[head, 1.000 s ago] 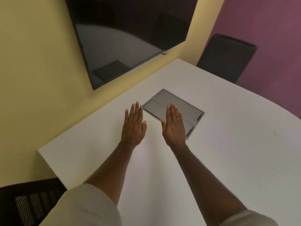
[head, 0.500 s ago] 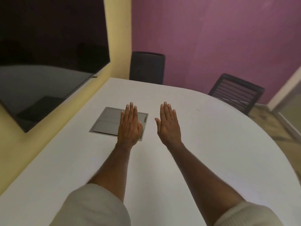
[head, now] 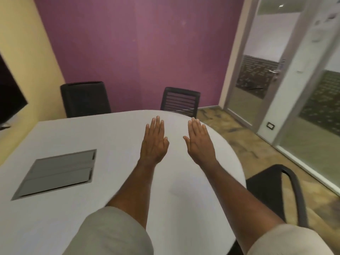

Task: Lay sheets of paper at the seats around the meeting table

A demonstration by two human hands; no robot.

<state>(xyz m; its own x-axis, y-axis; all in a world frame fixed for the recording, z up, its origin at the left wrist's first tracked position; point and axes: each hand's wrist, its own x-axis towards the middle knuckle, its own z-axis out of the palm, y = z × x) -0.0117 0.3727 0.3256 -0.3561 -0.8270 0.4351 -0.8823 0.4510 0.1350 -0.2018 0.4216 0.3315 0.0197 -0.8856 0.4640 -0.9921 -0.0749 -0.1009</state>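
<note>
No paper in view anywhere, so nothing looks laid yet: left hand [head: 154, 143] and right hand [head: 199, 144] hover flat over the bare white bench [head: 114, 137], fingers straight, close together, holding nothing, chairs [head: 85, 98] unserved.

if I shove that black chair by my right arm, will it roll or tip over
Hard to say: the black chair shows only its curved back, and its base is hidden. The thin open frame suggests it is fairly light, so it would probably slide or swivel. A high push on the back seems likelier to tip it.
</note>
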